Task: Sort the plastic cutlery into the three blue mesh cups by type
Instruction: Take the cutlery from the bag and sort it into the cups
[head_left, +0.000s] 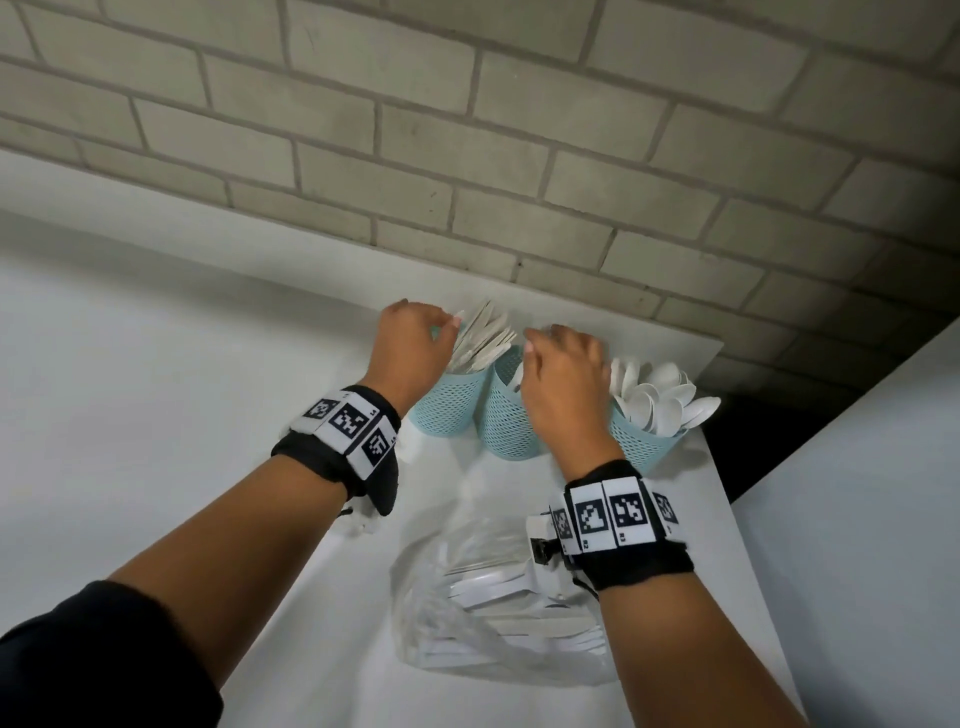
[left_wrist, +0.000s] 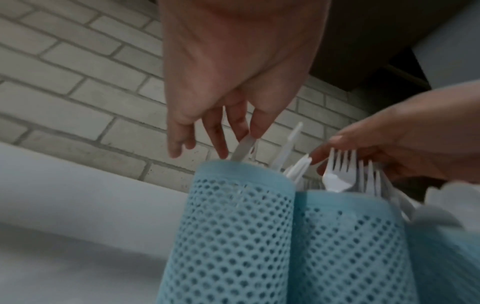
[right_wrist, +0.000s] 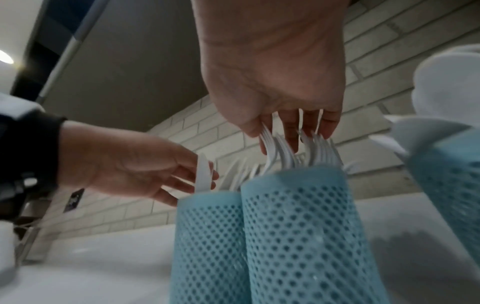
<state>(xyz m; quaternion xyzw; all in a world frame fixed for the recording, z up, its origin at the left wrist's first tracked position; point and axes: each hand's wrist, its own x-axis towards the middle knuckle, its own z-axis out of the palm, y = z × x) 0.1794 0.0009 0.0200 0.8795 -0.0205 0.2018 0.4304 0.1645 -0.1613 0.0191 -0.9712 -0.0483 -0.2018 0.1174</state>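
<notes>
Three blue mesh cups stand in a row by the brick wall. The left cup (head_left: 447, 405) holds knives, the middle cup (head_left: 506, 423) forks, the right cup (head_left: 644, 447) spoons (head_left: 660, 400). My left hand (head_left: 447, 325) hovers over the left cup and pinches a white knife (left_wrist: 241, 150) whose lower end is inside the cup (left_wrist: 233, 226). My right hand (head_left: 535, 345) is above the middle cup (right_wrist: 298, 226). Its thumb and forefinger pinch the top of a fork (right_wrist: 269, 142), while the other fingers touch the tines of the forks beside it.
A clear plastic bag (head_left: 493, 597) with more white cutlery lies on the white counter (head_left: 156, 415) in front of the cups. The brick wall (head_left: 467, 156) is right behind them. The counter ends just to the right of the spoon cup.
</notes>
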